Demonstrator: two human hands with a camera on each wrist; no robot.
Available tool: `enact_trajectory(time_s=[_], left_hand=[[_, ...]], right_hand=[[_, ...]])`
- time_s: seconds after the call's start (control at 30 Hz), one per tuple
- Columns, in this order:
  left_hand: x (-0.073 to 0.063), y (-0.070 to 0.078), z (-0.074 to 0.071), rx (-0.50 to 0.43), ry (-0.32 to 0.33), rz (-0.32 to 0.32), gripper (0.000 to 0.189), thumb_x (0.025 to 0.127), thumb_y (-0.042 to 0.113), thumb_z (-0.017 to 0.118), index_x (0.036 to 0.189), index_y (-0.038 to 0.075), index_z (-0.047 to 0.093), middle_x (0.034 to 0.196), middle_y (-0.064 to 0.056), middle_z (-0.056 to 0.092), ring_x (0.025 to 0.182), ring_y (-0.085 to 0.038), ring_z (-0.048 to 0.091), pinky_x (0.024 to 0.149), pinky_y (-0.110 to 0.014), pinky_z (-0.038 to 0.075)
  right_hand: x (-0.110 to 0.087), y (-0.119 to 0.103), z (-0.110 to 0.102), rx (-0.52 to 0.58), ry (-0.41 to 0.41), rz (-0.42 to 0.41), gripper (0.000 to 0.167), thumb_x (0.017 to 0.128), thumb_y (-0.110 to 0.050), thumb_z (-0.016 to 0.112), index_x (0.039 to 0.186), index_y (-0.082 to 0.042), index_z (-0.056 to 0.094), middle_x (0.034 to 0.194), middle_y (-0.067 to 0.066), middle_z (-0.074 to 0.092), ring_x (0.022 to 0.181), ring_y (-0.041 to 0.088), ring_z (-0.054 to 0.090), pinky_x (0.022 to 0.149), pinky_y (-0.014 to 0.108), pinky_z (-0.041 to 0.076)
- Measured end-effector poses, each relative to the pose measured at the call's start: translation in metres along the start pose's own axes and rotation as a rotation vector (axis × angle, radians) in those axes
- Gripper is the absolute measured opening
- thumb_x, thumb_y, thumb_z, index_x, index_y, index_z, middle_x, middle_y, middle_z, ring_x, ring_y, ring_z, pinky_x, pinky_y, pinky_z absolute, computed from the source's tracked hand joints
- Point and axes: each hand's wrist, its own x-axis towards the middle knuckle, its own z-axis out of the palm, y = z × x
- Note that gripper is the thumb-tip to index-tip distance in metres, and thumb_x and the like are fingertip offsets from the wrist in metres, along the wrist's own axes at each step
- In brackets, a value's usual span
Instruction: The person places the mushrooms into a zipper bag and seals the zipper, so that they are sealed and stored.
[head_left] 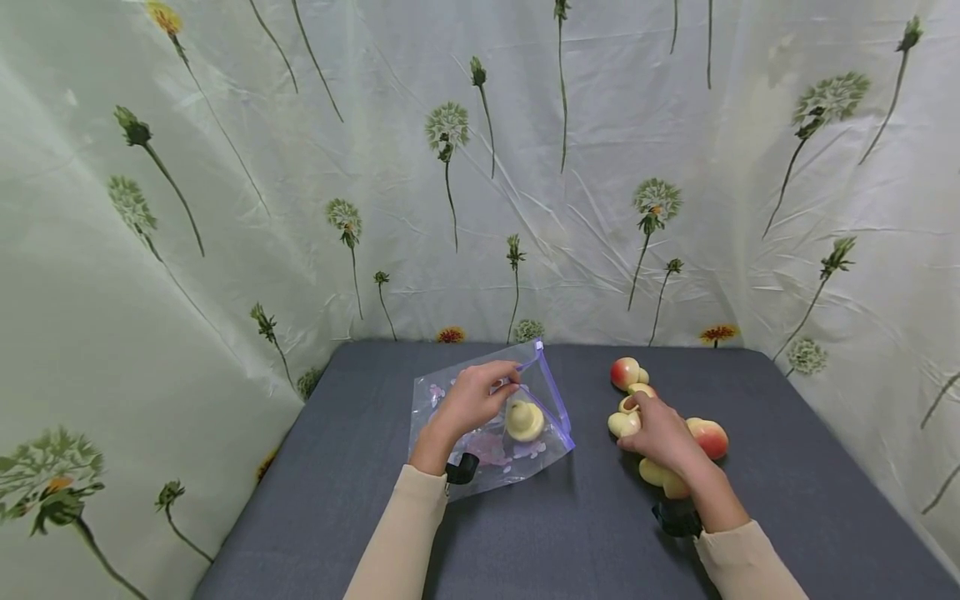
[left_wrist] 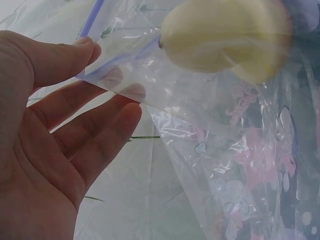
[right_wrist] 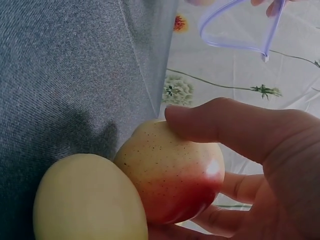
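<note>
My left hand [head_left: 474, 398] pinches the open edge of a clear zip bag [left_wrist: 252, 165] between thumb and fingers, beside its purple zip strip [head_left: 556, 390]. Inside the bag lies a pale yellow pear [left_wrist: 215, 37], seen through the plastic. To the right, my right hand [head_left: 663, 432] grips a red-blushed pear [right_wrist: 172, 175], its thumb on the upper side and fingers behind. A plain yellow pear [right_wrist: 90, 200] lies right beside the held one. The undersides of some right fingers are hidden by the fruit.
Around the right hand lie more pears: a red-blushed one [head_left: 624, 372] at the back, another [head_left: 709, 438] to the right, and a yellow one [head_left: 663, 478] nearer the wrist. A dark grey cloth [head_left: 300, 517] covers the table. Behind hangs a flower-printed curtain [head_left: 600, 275].
</note>
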Motion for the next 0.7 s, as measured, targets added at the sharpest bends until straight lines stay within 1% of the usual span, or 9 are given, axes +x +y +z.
enact_trajectory(time_s=[0.27,0.53,0.7], left_hand=[[-0.0007,0.0016,0.0002,-0.001,0.005,0.004,0.010,0.098,0.012,0.067,0.107,0.014,0.072,0.109,0.000,0.071,0.100,-0.012,0.066,0.087,-0.030,0.054],[-0.0005,0.0031,-0.0004,0.006,0.010,0.001,0.013,0.098,0.012,0.068,0.109,0.016,0.072,0.107,0.003,0.071,0.099,-0.010,0.066,0.087,-0.028,0.053],[-0.0004,0.0041,-0.0007,0.014,0.009,0.000,0.011,0.098,0.012,0.067,0.108,0.016,0.072,0.108,0.003,0.071,0.100,-0.011,0.066,0.087,-0.028,0.053]], right_hand=[[-0.0003,-0.0030,-0.0007,-0.002,0.026,-0.020,0.059,0.070,-0.017,0.088,0.119,0.001,0.060,0.091,0.007,0.061,0.077,0.024,0.055,0.066,0.041,0.043],[-0.0014,-0.0059,-0.0020,-0.002,0.043,-0.035,0.055,0.069,-0.014,0.086,0.116,-0.001,0.061,0.093,0.008,0.059,0.078,0.024,0.055,0.065,0.039,0.043],[-0.0007,-0.0061,-0.0025,-0.003,0.094,-0.076,0.053,0.068,-0.012,0.083,0.115,-0.002,0.061,0.102,0.011,0.061,0.083,0.025,0.054,0.066,0.040,0.043]])
